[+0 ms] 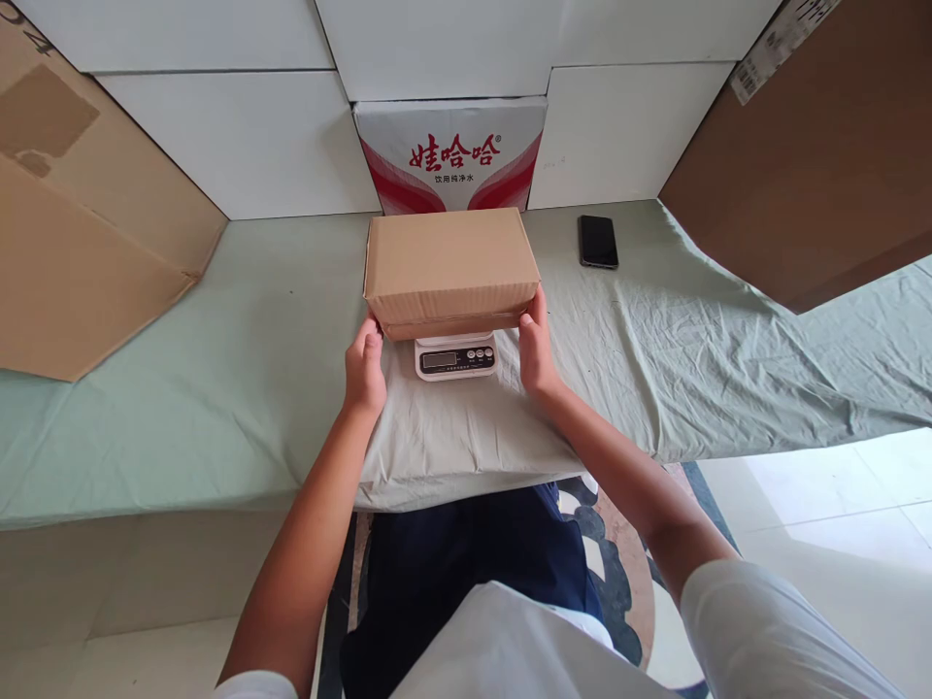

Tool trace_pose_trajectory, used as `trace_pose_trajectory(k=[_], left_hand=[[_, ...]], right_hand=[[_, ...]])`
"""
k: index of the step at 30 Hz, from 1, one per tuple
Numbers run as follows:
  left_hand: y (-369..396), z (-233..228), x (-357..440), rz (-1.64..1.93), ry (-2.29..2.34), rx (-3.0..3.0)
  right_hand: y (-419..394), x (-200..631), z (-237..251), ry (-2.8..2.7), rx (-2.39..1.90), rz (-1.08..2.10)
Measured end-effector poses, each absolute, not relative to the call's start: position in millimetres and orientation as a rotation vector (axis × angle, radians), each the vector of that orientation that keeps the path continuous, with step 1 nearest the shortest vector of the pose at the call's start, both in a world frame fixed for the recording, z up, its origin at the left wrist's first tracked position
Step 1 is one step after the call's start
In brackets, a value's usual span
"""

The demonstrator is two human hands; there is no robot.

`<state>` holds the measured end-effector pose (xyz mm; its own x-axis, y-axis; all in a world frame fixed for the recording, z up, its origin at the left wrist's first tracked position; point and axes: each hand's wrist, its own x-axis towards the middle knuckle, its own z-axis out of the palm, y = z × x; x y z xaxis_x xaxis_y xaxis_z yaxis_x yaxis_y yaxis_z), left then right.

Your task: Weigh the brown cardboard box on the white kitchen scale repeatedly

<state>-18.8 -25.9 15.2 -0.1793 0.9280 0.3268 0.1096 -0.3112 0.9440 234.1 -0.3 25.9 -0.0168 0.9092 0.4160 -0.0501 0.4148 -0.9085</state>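
Observation:
A closed brown cardboard box (449,264) rests on a small white digital scale (455,357), whose display and buttons stick out at the front. My left hand (364,369) grips the box's lower left corner. My right hand (536,348) grips its lower right corner, thumb on the front edge. The scale stands on a pale green cloth (182,408) that covers the table.
A black phone (598,241) lies on the cloth to the right. A white carton with red print (449,155) stands behind the box against white blocks. Large cardboard sheets lean at the left (80,223) and right (822,165). The table's front edge is near my body.

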Motion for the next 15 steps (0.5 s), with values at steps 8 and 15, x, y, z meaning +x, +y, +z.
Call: trace_pose_trajectory(k=[8, 15], left_hand=[[-20, 17, -42, 1.801, 1.174, 1.250], [-17, 11, -52, 1.780, 1.217, 1.269]], right_hand=[[10, 245, 21, -1.245, -0.886, 0.947], [13, 250, 16, -1.200, -0.905, 0.991]])
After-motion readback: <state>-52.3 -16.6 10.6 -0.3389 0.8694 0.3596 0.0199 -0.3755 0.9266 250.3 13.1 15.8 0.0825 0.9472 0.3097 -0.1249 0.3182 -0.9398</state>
